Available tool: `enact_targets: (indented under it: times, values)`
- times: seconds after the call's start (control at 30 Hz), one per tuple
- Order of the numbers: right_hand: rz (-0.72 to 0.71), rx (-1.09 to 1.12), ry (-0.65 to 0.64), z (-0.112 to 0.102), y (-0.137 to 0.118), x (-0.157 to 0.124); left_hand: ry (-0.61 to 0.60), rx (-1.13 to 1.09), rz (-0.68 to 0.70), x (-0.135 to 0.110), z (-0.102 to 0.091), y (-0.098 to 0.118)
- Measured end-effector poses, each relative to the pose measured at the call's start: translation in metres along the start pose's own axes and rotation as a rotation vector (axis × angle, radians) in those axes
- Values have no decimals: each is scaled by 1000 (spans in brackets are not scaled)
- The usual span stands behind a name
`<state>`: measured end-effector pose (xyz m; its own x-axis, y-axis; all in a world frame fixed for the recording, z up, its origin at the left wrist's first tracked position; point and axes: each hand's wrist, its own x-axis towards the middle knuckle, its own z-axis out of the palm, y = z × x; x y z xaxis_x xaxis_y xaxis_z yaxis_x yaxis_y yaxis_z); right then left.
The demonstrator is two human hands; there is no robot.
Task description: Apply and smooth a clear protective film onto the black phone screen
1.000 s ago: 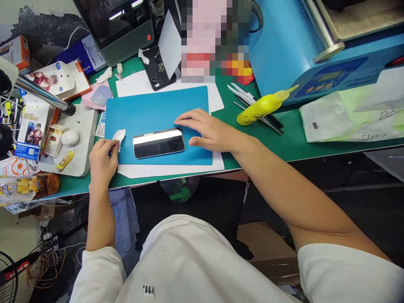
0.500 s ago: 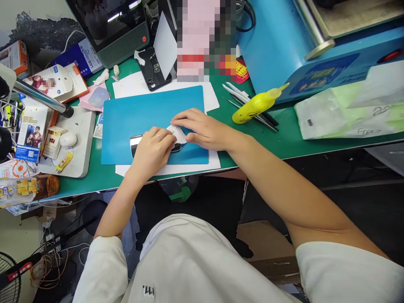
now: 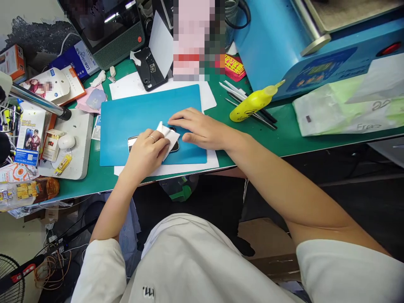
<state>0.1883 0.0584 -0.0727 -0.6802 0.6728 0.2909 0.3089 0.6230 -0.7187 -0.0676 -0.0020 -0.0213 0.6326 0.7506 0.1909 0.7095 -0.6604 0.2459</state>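
Note:
A smartphone (image 3: 175, 146) with a glossy dark surface lies on the blue mat (image 3: 126, 115), its middle covered by my left hand (image 3: 145, 150). The fingers of that hand, one wearing a ring, are closed on a folded white wipe (image 3: 171, 137) and press it against the phone. My right hand (image 3: 202, 129) is held at the phone's right end, fingers stretched and thumb apart, with nothing in it. Whether its fingertips touch the phone's edge I cannot tell.
A yellow squeeze bottle (image 3: 252, 104) lies over several thin tools at the right. Behind it stands a blue machine (image 3: 271, 50). A black phone part (image 3: 148, 73) lies beyond the mat. Boxes and a white pad (image 3: 80, 139) crowd the left side.
My left hand has slid the wipe a little left along the phone, and more of the wipe shows. My right hand keeps almost the same place and pose.

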Motion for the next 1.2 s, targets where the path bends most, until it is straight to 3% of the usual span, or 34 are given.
enact_targets:
  times: [0.6,1.0,1.2]
  values:
    - [27,-22,-2,1,2,-4,54,-4,-118,-51,-22,-41]
    - [48,-44,-17,0,2,-7,117,23,-132,-72,-28,-53]
    - [48,-76,-13,0,2,-7,174,46,-250,-83,-28,-51]
